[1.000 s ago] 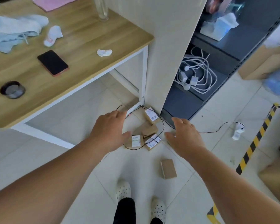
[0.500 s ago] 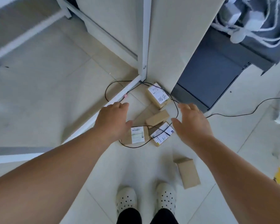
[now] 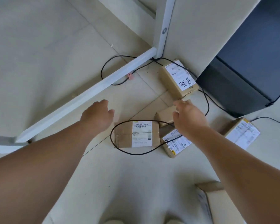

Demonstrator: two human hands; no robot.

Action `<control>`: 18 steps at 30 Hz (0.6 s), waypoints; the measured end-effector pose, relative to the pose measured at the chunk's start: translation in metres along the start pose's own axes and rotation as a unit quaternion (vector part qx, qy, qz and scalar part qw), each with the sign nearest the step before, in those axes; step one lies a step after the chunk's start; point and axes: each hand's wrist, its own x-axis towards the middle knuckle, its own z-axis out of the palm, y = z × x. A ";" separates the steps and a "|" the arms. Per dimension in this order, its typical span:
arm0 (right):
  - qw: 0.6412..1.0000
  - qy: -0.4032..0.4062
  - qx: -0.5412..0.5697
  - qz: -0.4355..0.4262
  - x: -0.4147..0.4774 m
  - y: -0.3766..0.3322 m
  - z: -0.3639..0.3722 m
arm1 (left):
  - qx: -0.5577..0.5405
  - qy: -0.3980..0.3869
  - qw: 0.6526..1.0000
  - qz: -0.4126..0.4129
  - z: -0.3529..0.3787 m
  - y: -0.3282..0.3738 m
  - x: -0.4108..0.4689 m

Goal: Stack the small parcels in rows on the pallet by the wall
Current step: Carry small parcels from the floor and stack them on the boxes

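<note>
Small taped cardboard parcels (image 3: 136, 135) lie on the floor tiles (image 3: 136, 175), with a black cable (image 3: 110, 137) looped across them. The left hand (image 3: 97, 115) and right hand (image 3: 189, 117) hover above, fingers loose, empty. The parcels look light and stiff; grip opposite sides, clear of the cable.

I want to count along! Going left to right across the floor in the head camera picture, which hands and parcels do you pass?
left hand → parcel with the barcode label → right hand → labelled parcel on the far right. Other parcels overlap these, so I skip them.
</note>
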 end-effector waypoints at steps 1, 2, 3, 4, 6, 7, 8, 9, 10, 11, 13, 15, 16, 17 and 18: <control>1.000 -0.004 -0.007 -0.008 0.005 -0.001 0.009 | -0.005 -0.006 1.000 -0.007 0.008 -0.006 0.004; 1.000 -0.002 -0.011 -0.018 0.009 -0.003 0.016 | -0.010 -0.010 1.000 -0.011 0.014 -0.010 0.007; 0.999 -0.001 -0.016 -0.030 0.013 -0.006 0.023 | -0.021 -0.014 1.000 -0.010 0.018 -0.014 0.011; 0.999 -0.002 -0.021 -0.043 0.016 -0.010 0.028 | -0.037 -0.019 0.999 -0.006 0.021 -0.017 0.013; 0.998 -0.011 -0.022 -0.060 0.019 -0.018 0.035 | -0.070 -0.033 0.997 -0.001 0.026 -0.021 0.017; 0.998 -0.013 -0.023 -0.064 0.020 -0.023 0.037 | -0.090 -0.038 0.995 -0.003 0.028 -0.023 0.018; 0.998 -0.015 -0.021 -0.065 0.022 -0.027 0.039 | -0.112 -0.042 0.993 -0.008 0.029 -0.023 0.020; 0.998 -0.017 -0.017 -0.064 0.025 -0.031 0.042 | -0.137 -0.045 0.989 -0.019 0.030 -0.023 0.021; 0.998 -0.018 -0.011 -0.061 0.029 -0.034 0.045 | -0.163 -0.050 0.985 -0.030 0.031 -0.021 0.022; 0.998 -0.018 -0.005 -0.062 0.032 -0.038 0.048 | -0.195 -0.059 0.978 -0.044 0.033 -0.018 0.024; 0.998 -0.022 0.011 -0.055 0.038 -0.044 0.051 | -0.259 -0.088 0.959 -0.073 0.037 -0.014 0.030; 0.999 -0.040 0.017 -0.015 0.042 -0.051 0.051 | -0.326 -0.141 0.926 -0.130 0.040 -0.009 0.028; 0.998 -0.059 0.025 0.012 0.044 -0.054 0.050 | -0.350 -0.165 0.909 -0.159 0.040 -0.008 0.026; 0.996 -0.079 0.023 0.028 0.046 -0.056 0.049 | -0.367 -0.179 0.896 -0.174 0.041 -0.007 0.027; 0.996 -0.086 0.011 0.034 0.048 -0.056 0.049 | -0.385 -0.185 0.887 -0.177 0.041 -0.006 0.030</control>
